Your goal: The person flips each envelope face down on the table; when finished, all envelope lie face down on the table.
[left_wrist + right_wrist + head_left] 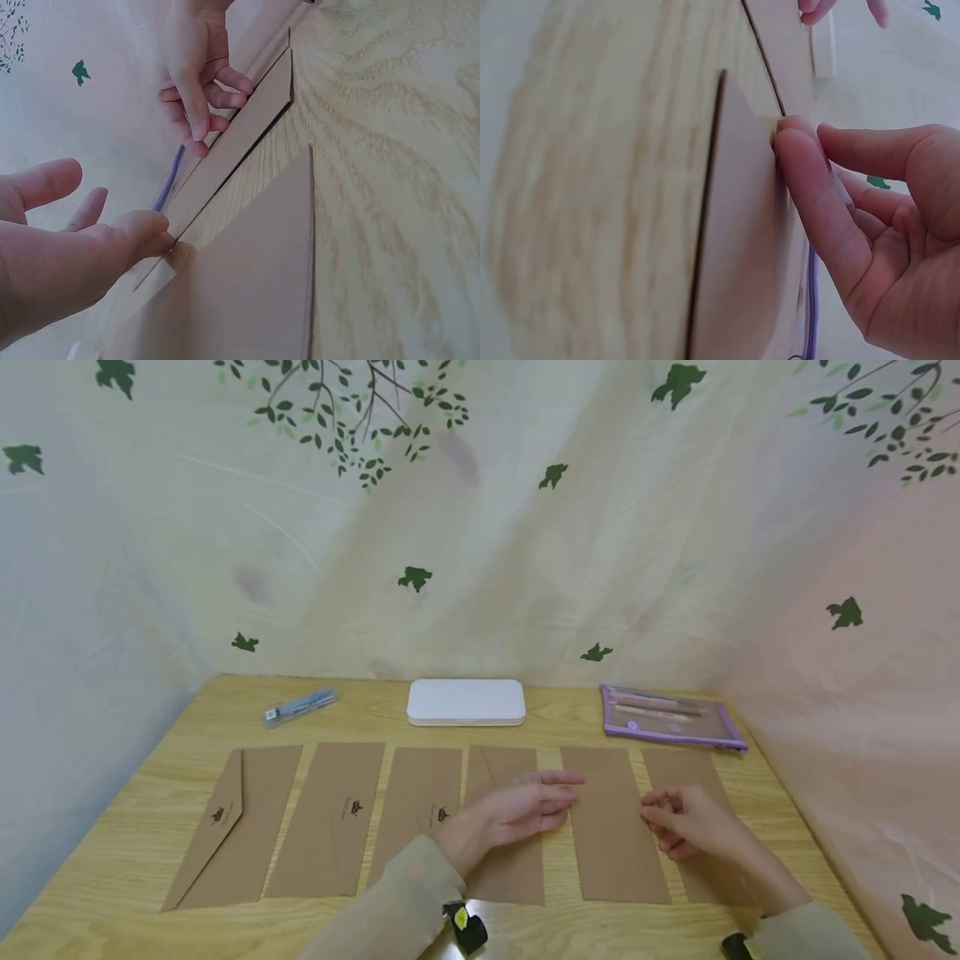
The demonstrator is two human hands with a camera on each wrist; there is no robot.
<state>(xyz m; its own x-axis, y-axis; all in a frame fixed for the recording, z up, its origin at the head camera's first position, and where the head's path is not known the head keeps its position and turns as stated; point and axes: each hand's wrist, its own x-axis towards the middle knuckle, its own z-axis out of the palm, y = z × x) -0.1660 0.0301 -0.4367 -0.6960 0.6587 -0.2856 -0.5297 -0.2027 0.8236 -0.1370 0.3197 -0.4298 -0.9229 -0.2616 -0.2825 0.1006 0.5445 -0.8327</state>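
Observation:
A plain brown envelope lies flat between my two hands. My left hand reaches over the neighbouring envelope, its extended fingertips at the plain one's left edge. On the other side my right hand, fingers loosely bent, has its fingertips at the right edge. Beneath that hand lies the rightmost envelope, partly covered. In the left wrist view, the right hand's fingers are spread along the far edge of the plain envelope. The right wrist view shows the rightmost envelope below the fingers.
Further left in the row are a crown-printed envelope, another and one with its flap showing. Behind stand a clear pen packet, a white case and a purple-edged pouch. A leaf-patterned curtain surrounds the table.

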